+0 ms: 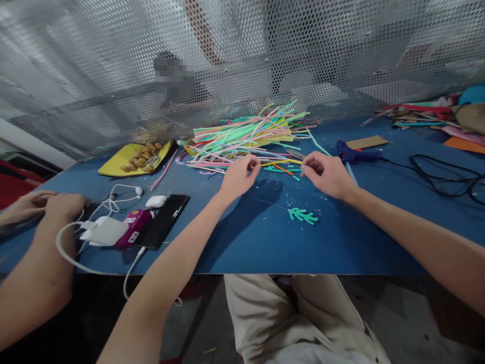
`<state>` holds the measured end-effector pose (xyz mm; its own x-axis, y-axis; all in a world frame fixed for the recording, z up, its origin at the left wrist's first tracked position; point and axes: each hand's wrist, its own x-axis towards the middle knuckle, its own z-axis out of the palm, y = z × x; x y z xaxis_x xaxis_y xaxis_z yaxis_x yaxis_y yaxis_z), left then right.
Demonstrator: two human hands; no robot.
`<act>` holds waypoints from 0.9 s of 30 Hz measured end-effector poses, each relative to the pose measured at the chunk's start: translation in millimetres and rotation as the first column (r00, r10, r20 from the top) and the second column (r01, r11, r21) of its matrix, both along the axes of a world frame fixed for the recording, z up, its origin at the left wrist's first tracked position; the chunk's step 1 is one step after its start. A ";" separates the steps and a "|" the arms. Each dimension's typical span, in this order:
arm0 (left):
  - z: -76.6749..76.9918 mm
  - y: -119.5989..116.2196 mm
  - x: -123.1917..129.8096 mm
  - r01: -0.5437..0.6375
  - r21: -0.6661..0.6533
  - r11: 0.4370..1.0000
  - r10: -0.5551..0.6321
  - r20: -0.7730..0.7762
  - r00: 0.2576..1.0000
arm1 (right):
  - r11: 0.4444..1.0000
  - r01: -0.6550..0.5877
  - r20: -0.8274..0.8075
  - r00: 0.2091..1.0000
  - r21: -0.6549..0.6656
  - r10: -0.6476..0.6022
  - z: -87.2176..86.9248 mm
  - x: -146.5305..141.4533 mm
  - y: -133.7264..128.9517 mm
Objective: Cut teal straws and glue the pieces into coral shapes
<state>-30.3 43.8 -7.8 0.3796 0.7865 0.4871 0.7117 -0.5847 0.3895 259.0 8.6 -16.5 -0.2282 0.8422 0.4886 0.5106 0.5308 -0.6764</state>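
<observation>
My left hand [240,177] is closed in a pinch above the blue table, at the near edge of a pile of pastel pipe cleaners [246,131]. To its right, my right hand [328,174] is also pinched, thumb against fingers. A yellow pipe cleaner [284,162] spans the gap between them; I cannot tell whether either hand grips it. An orange pipe cleaner [286,171] lies just below. Scissor-like metal blades [295,154] show beside my right fingertips. Nearer me lies a green leafy sprig [302,216] of pipe cleaner, with a thin wire stem pointing left.
A blue glue gun [358,153] with a black cord lies at right, by a cardboard strip [366,142]. At left are a phone [162,222], white earbud case [156,201], purple power strip [132,227], cables, and a yellow tray [109,164]. Another person's hands [56,205] rest far left.
</observation>
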 end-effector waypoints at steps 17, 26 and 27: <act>-34.2 13.4 17.1 0.038 0.011 0.999 -0.031 -0.344 0.939 | 0.999 0.029 -0.011 1.000 -0.015 -0.029 -3.2 -1.0 4.4; -30.0 9.9 16.8 0.012 -0.001 1.000 -0.011 -0.428 0.904 | 0.994 0.097 0.021 0.995 0.049 -0.098 -6.0 3.8 12.6; -27.3 9.8 15.7 0.025 0.021 0.999 -0.014 -0.432 0.902 | 0.993 0.100 0.016 0.995 0.065 -0.102 -5.2 3.8 12.7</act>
